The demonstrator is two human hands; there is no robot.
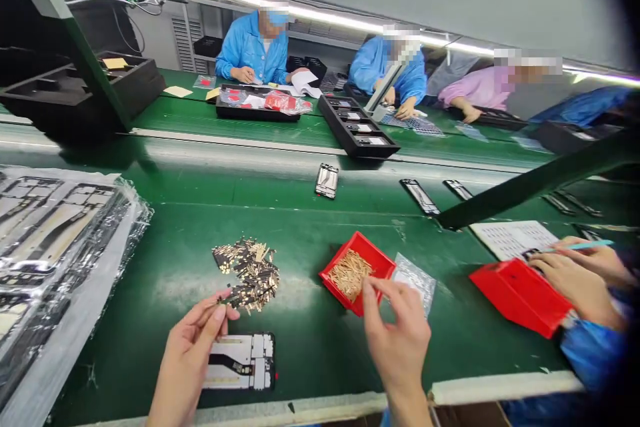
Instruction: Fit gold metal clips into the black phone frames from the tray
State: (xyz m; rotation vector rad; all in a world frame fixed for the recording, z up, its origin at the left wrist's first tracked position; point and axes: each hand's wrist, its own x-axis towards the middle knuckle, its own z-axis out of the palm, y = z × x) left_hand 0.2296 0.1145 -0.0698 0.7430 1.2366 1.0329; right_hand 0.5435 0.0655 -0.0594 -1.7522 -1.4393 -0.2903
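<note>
My left hand (193,347) pinches a small dark part (223,299), one like those in the loose pile (253,277) of small black and gold strips just beyond it. Partly behind that hand, a phone frame (245,361) with a silver back and a black flex cable lies flat near the table's front edge. Over the near edge of a red bin (330,277), my right hand (400,330) holds thumb and forefinger together. Whatever is between those fingertips is too small to make out. The bin contains many thin copper-coloured pieces (351,271).
Plastic-wrapped trays of phone frames (60,233) stand at the left. A clear bag (415,280) lies beside the bin. At right, a co-worker's hands (580,280) work near another red bin (520,293). A slanted green post (530,187) crosses the right side. Several people sit across the bench.
</note>
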